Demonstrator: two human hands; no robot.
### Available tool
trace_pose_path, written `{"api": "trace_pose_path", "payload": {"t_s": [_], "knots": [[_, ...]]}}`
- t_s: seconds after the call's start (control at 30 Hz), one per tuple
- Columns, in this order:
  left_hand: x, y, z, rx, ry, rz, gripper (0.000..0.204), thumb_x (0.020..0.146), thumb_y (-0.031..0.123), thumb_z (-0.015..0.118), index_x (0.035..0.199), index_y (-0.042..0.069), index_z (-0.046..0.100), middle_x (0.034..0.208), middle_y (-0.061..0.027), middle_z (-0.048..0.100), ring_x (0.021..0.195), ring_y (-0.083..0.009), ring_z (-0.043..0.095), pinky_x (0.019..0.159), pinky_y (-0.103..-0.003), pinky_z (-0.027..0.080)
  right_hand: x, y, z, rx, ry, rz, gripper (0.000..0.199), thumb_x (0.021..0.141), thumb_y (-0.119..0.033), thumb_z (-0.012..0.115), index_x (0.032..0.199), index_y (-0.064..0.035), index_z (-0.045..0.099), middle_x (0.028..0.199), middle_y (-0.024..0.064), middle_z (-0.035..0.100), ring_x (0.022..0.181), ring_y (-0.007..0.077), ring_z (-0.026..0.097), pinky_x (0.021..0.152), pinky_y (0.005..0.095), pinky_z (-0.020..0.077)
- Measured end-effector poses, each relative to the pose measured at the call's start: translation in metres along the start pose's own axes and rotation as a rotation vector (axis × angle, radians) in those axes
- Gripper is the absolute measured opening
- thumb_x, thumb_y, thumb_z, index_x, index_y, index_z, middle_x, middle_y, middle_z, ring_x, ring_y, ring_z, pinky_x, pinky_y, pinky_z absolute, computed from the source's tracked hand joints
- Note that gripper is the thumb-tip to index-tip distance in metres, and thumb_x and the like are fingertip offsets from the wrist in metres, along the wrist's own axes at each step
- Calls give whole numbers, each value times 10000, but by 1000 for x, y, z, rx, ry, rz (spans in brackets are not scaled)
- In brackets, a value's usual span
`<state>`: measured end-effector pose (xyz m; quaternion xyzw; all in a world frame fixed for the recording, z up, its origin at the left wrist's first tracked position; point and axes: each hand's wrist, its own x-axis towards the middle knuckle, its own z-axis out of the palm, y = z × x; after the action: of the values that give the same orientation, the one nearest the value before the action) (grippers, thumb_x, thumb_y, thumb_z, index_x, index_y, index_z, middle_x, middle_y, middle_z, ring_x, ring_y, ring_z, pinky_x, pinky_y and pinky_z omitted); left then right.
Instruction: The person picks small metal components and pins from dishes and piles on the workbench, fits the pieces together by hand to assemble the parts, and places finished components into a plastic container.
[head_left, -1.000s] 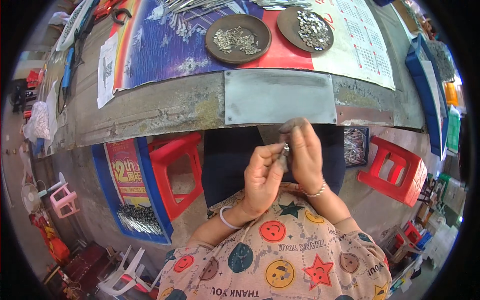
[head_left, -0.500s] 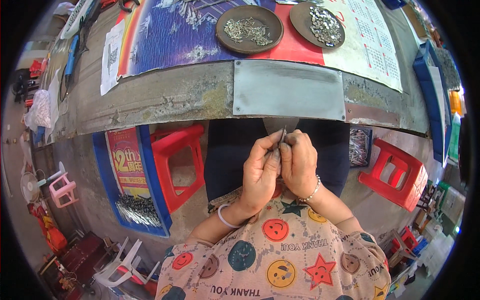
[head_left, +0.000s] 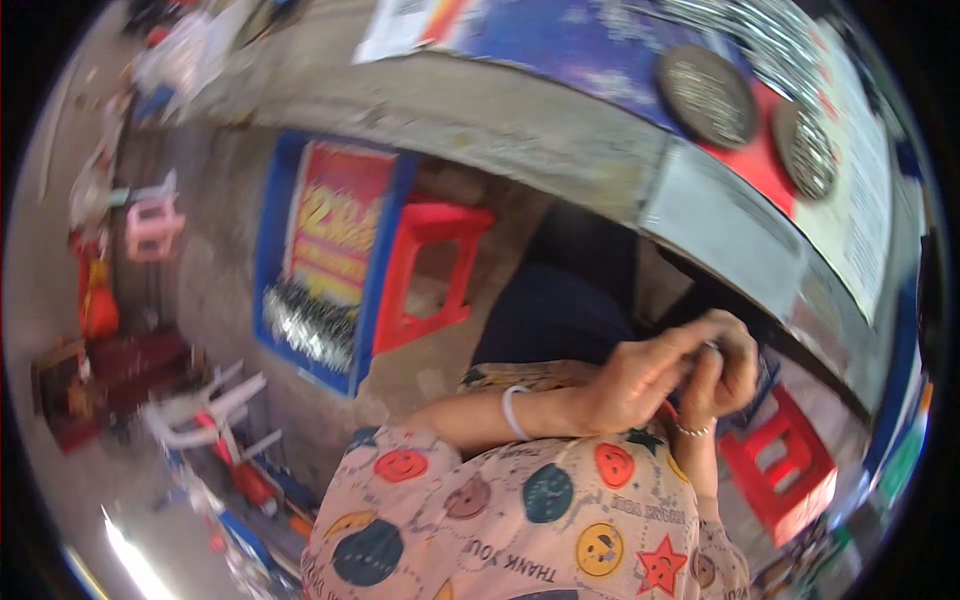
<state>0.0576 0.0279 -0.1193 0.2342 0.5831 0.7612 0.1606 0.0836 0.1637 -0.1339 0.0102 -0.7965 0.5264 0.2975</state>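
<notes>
Swung leftward since the earlier frame, the view sets both hands farther right. Near the bench [head_left: 480, 130], a small metal piece [head_left: 711, 346] shows only its blurred tip, direction and long axis unclear; the right hand [head_left: 724, 372] pinches it, while the left hand [head_left: 632, 386] meets it with bunched fingers, grip hidden

Grey Floor [head_left: 225, 325], Cluttered Edges

A worn grey workbench [head_left: 480, 130] spans the space ahead of the left hand [head_left: 632, 388] and the right hand [head_left: 732, 370]. A red stool [head_left: 440, 216] stands left of them, a second red stool [head_left: 795, 497] to their right. Farther left are a small pink stool [head_left: 153, 212], a white plastic chair [head_left: 195, 432] and dark reddish furniture [head_left: 150, 368]. A bright white strip of light [head_left: 135, 558] glares far left and behind them.
</notes>
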Motion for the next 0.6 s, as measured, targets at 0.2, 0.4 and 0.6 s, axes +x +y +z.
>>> {"api": "trace_pose_path", "payload": {"t_s": [0.2,0.4,0.6], "knots": [[-6,-9,-3,-47,92,110,412,928,-16,492,1335,7,429,1142,-173,624,1040,-244,641,848,-317,507,-11,-17,11,-282,-13,64,162,974,-114,410,922,20,487,834,129,544,726,181,518,673,281,438],[-30,-3,-32,18,150,84,403,901,-51,476,1301,-4,460,1114,-165,628,959,-225,658,797,-314,512,-12,-16,16,324,-94,589,363,1023,-286,386,957,31,552,817,49,522,680,107,469,608,221,376],[-131,23,-177,489,766,-359,232,944,96,500,1164,23,515,977,-75,573,803,-145,567,734,-291,483,7,-18,28,243,-409,375,555,1012,-447,337,945,68,534,849,112,520,721,178,542,669,275,444]]}}
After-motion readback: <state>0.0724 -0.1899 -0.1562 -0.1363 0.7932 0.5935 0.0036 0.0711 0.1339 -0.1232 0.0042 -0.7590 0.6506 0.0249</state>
